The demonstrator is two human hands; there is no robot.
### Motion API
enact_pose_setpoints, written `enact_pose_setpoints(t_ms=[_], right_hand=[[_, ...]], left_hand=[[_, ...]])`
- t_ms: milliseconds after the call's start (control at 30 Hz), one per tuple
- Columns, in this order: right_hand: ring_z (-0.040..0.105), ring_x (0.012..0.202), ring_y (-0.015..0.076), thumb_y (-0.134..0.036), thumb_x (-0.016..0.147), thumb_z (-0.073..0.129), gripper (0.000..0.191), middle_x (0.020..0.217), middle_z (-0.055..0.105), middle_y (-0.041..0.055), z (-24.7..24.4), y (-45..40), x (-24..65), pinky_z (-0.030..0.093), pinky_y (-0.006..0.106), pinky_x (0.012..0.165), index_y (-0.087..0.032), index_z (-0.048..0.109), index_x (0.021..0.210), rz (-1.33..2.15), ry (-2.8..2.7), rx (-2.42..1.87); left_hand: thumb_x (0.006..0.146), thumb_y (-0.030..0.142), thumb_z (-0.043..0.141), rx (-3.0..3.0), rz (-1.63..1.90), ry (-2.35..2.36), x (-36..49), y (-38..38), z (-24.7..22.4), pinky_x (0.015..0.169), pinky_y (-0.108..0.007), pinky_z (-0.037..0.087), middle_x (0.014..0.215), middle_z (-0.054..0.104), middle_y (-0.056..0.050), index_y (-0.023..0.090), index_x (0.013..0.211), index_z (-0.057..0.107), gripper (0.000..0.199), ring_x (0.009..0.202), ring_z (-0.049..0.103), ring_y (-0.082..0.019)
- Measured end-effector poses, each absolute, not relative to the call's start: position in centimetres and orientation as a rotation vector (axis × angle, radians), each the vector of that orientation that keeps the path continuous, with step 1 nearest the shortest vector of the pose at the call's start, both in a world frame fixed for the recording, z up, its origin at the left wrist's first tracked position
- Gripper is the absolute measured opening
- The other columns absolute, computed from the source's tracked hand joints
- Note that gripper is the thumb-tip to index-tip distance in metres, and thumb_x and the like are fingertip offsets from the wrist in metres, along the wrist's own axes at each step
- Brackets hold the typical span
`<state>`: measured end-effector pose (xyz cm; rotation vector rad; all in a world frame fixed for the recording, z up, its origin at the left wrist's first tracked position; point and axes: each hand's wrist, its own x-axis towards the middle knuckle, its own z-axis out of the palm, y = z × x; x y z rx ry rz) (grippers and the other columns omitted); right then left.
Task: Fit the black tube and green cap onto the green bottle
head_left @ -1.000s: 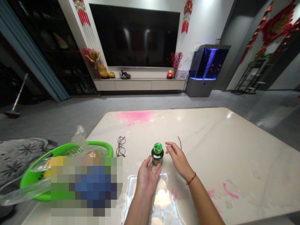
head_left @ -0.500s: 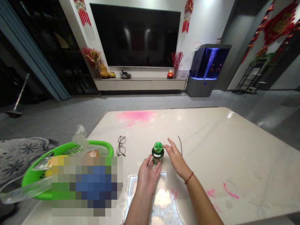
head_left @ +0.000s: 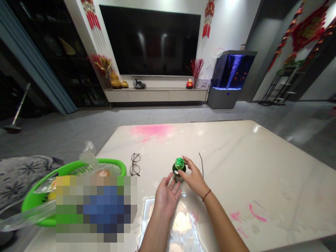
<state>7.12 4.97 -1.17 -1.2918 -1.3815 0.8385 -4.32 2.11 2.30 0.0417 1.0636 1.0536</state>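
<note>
**Item:** small jar (head_left: 179, 170) with a green domed cap and dark collar, upright on the surface (head_left: 236, 168), lower centre of the frame.

**Hands:** apart, one on each side of the jar. The right hand (head_left: 193, 176) is curled against the jar from the right, with its fingers at the cap; whether it grips firmly cannot be told. A red cord bracelet (head_left: 206, 195) circles the right wrist. The left hand (head_left: 166, 197) is open, fingers spread, just below the jar and apparently not touching it.

**On the surface:** glasses (head_left: 134, 164), folded, left of the jar. Thin dark wire (head_left: 201, 164), just above the right hand. Pink stains (head_left: 152, 131) at the far edge and (head_left: 257, 217) at lower right. A bright, glossy reflection (head_left: 181, 224) lies under the hands.

**Lower left:** green basket (head_left: 73, 168) with a clear plastic bag (head_left: 89, 154) bunched at its rim. A pixelated patch (head_left: 97, 210) hides the objects in front of it.

**Background:** wall-mounted TV (head_left: 149, 40) above a low cabinet (head_left: 154, 95), upper centre. Lit aquarium (head_left: 233, 66), right of the cabinet. Broom (head_left: 17, 108), far left.
</note>
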Motion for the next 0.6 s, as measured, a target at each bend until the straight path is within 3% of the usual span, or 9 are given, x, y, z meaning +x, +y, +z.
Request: enact_pose_setpoints(t_ms=[233, 433, 533, 600], right_hand=[[0.051, 0.109, 0.0213, -0.027, 0.064, 0.064, 0.057, 0.122, 0.053, 0.0085, -1.7, 5.3, 8.5, 0.039, 0.040, 0.093, -0.023, 0.048, 0.119, 0.833, -1.346, -1.300], [0.059, 0.088, 0.0196, -0.031, 0.059, 0.068, 0.054, 0.102, 0.061, 0.0082, -2.3, 4.7, 10.4, 0.048, 0.037, 0.077, -0.019, 0.052, 0.110, 0.961, -1.369, -1.421], [0.059, 0.090, 0.0207, -0.026, 0.054, 0.072, 0.067, 0.107, 0.059, 0.0087, -3.3, 4.7, 8.9, 0.048, 0.037, 0.079, -0.019, 0.048, 0.116, 0.903, -1.446, -1.434], [0.057, 0.096, 0.0219, -0.021, 0.055, 0.070, 0.065, 0.111, 0.058, 0.0093, -4.1, 5.1, 7.5, 0.045, 0.038, 0.085, -0.019, 0.048, 0.116, 0.807, -1.515, -1.395]], left_hand=[[0.081, 0.029, 0.041, 0.044, 0.988, 1.115, -4.8, 2.7, 2.3, 0.077, -0.027, 0.039, 0.103, 0.057, -0.009, 0.022, 0.101, 0.057, 0.027, 0.087, 0.057, -0.015], [0.079, 0.029, 0.041, 0.018, 1.011, 1.145, -5.0, 2.9, 2.3, 0.088, -0.032, 0.037, 0.109, 0.054, -0.010, 0.021, 0.099, 0.057, 0.027, 0.101, 0.054, -0.018], [0.079, 0.027, 0.041, -0.003, 1.061, 1.175, -5.2, 3.0, 2.4, 0.100, -0.034, 0.028, 0.117, 0.051, -0.009, 0.022, 0.100, 0.057, 0.027, 0.118, 0.043, -0.019], [0.079, 0.026, 0.040, -0.017, 1.104, 1.186, -5.4, 3.0, 2.5, 0.105, -0.034, 0.020, 0.122, 0.048, -0.009, 0.022, 0.102, 0.056, 0.028, 0.126, 0.034, -0.018]])
